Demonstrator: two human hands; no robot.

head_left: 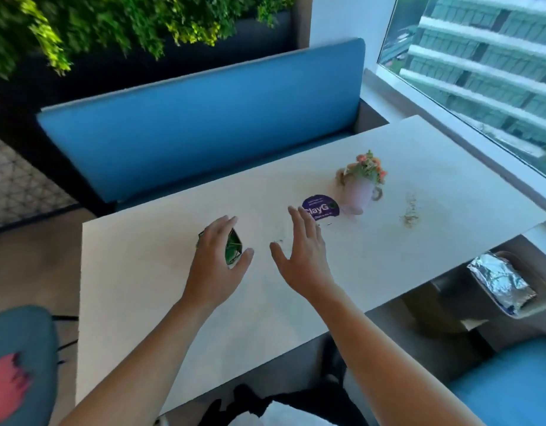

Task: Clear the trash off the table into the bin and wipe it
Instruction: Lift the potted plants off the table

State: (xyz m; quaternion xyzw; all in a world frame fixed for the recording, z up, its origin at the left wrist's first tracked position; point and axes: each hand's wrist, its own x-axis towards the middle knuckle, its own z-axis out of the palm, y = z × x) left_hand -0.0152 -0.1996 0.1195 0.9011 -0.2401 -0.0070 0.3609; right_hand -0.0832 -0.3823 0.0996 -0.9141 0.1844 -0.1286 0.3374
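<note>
Café booth: blue bench (204,124), table (419,167), plant wall (112,23).

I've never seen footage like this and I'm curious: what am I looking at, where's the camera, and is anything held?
No machine here: a person wears one camera on the head, looking down at their own hands. The left hand lies over a crumpled green wrapper on the white table; whether it grips it is unclear. The right hand is open, holding nothing. Also on the table: a purple sticker, a small flower pot and crumbs. A bin beside the table holds foil.
</note>
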